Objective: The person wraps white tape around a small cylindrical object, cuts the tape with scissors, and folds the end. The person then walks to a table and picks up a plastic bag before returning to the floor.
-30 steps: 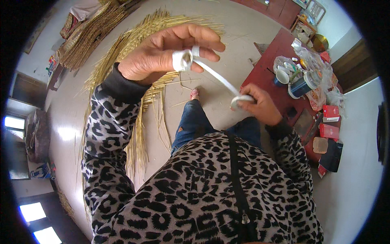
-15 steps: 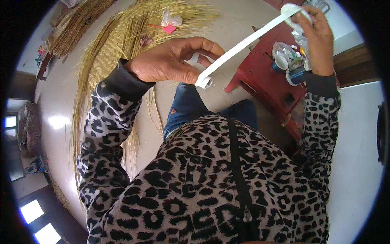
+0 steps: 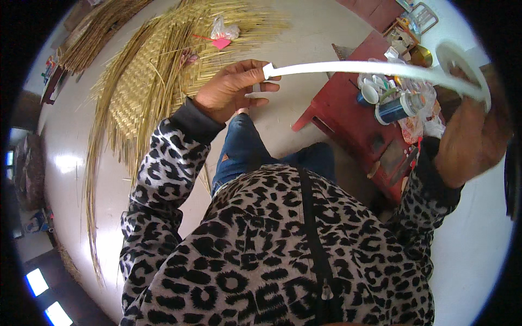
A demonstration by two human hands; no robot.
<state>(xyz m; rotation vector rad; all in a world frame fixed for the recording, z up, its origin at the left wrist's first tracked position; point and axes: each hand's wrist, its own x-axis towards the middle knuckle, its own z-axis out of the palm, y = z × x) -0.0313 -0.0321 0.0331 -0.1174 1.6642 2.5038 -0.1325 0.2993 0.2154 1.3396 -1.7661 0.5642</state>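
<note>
Flat white ribbon [image 3: 359, 67] taut between hands

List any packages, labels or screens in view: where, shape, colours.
Clear plastic bag: on the woven straw mat, crumpled, beside a pink tag.
Blue cylindrical container: lying on the red table, dark blue, pale cap.
White round lids: on the same table.
No screens.

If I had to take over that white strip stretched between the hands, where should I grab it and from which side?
Grip the white strip along its bare middle, probably from above, pinching its flat faces. It runs taut and nearly level from the left hand, which pinches its free end, to the right hand holding the roll. That open span hangs clear above the red table.
</note>
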